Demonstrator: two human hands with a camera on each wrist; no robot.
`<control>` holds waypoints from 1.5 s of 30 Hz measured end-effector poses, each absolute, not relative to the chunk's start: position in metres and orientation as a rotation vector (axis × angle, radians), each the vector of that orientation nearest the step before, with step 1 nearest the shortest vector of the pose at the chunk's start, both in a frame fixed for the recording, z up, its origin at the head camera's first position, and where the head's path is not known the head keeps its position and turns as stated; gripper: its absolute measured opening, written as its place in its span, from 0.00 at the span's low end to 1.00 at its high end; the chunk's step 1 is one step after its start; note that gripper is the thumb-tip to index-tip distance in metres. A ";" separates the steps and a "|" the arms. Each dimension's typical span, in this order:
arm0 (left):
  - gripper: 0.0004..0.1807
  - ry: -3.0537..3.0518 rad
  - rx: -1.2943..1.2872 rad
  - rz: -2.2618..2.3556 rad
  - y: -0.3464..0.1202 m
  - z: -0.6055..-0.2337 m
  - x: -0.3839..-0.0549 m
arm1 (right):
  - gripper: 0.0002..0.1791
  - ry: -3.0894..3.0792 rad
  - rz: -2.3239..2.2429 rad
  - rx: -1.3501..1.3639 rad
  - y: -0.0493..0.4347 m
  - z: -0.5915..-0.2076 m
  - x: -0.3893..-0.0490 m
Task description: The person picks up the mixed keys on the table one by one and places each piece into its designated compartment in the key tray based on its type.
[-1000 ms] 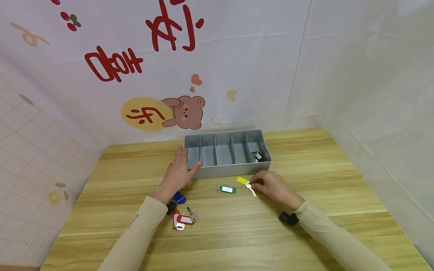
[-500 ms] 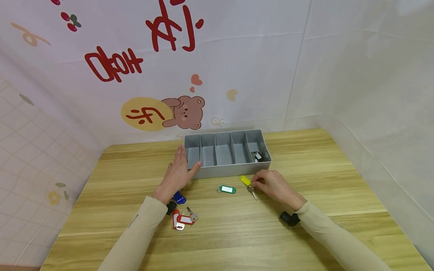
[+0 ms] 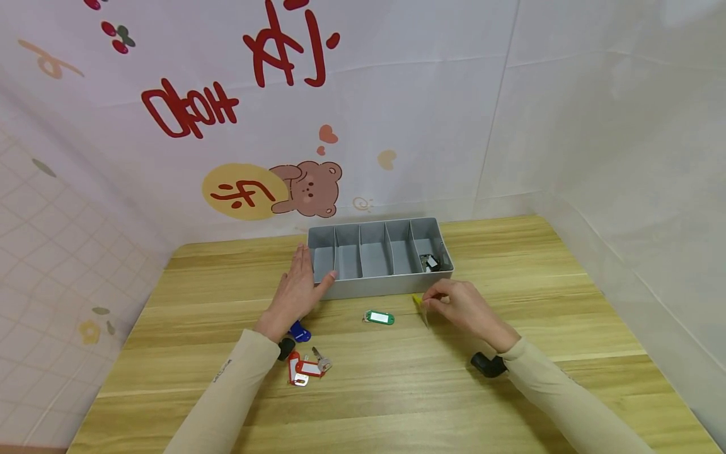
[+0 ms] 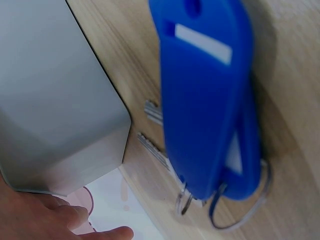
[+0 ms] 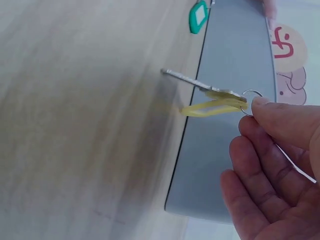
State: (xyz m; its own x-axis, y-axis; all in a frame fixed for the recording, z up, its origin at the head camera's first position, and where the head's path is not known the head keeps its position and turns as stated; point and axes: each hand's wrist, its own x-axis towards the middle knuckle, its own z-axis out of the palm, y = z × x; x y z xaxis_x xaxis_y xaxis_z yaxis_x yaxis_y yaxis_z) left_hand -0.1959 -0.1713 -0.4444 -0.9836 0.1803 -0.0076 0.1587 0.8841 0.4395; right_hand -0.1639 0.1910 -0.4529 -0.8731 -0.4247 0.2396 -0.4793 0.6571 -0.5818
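Note:
In the head view my right hand (image 3: 462, 309) is in front of the right part of a grey divided tray (image 3: 363, 287). Thumb and forefinger pinch the metal ring of a yellow key tag (image 5: 212, 106), and its key (image 5: 187, 79) dangles beside the tag, as the right wrist view shows. My left hand (image 3: 295, 287) lies along the tray's left end, fingers straight, thumb over the front rim. Blue key tags (image 4: 205, 100) with keys lie under the left wrist. Left of the yellow tag, a green key tag (image 3: 379, 317) is on the table.
Red key tags (image 3: 311, 368) with keys lie on the wooden table (image 3: 397, 391) near the left forearm. Black-and-white key tags (image 3: 431, 262) sit in the tray's rightmost compartment. A printed cloth (image 3: 431, 113) hangs behind the table.
My right hand has risen slightly. The yellow key tag and its key have swung from lying left of the fingers to hanging edge-on below them. The left hand stays in place.

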 end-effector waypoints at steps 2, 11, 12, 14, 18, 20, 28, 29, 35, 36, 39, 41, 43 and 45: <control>0.56 3.004 0.270 0.693 -0.171 -0.444 -0.196 | 0.05 -2.759 1.008 0.773 0.192 -0.452 -0.164; 0.56 3.007 0.271 0.708 -0.172 -0.445 -0.196 | 0.07 -2.689 1.061 0.782 0.192 -0.440 -0.162; 0.56 3.007 0.270 0.708 -0.172 -0.445 -0.196 | 0.08 -2.687 1.071 0.779 0.192 -0.439 -0.161; 0.56 3.008 0.272 0.711 -0.172 -0.445 -0.196 | 0.08 -2.682 1.087 0.774 0.192 -0.437 -0.161; 0.56 3.011 0.277 0.713 -0.172 -0.445 -0.196 | 0.07 -2.645 1.106 0.764 0.190 -0.432 -0.161; 0.56 3.011 0.278 0.714 -0.172 -0.446 -0.196 | 0.07 -2.614 1.104 0.756 0.190 -0.429 -0.162; 0.57 3.012 0.284 0.711 -0.173 -0.447 -0.197 | 0.03 -2.556 1.133 0.700 0.189 -0.414 -0.164; 0.57 3.012 0.285 0.710 -0.173 -0.447 -0.197 | 0.02 -2.554 1.142 0.691 0.189 -0.412 -0.164; 0.56 3.016 0.284 0.711 -0.172 -0.447 -0.197 | 0.03 -2.524 1.171 0.637 0.184 -0.402 -0.168; 0.56 3.016 0.284 0.712 -0.172 -0.447 -0.197 | 0.03 -2.519 1.171 0.626 0.183 -0.400 -0.169; 0.56 3.013 0.285 0.710 -0.172 -0.446 -0.198 | 0.02 -2.513 1.176 0.597 0.180 -0.397 -0.172; 0.56 3.011 0.284 0.708 -0.172 -0.446 -0.198 | 0.02 -2.512 1.183 0.574 0.177 -0.394 -0.175; 0.56 3.009 0.283 0.705 -0.172 -0.446 -0.198 | 0.02 -2.509 1.192 0.562 0.175 -0.393 -0.177; 0.56 3.008 0.279 0.703 -0.173 -0.447 -0.198 | 0.02 -2.503 1.208 0.555 0.173 -0.391 -0.180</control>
State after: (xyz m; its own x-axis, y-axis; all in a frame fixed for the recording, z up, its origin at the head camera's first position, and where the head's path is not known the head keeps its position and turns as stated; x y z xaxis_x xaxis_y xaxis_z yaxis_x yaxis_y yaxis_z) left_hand -0.1982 -0.1727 -0.4468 -0.9831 0.1832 0.0021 0.1652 0.8811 0.4431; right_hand -0.1795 0.1729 -0.3913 -0.8783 -0.2093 0.4299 -0.4668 0.5703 -0.6759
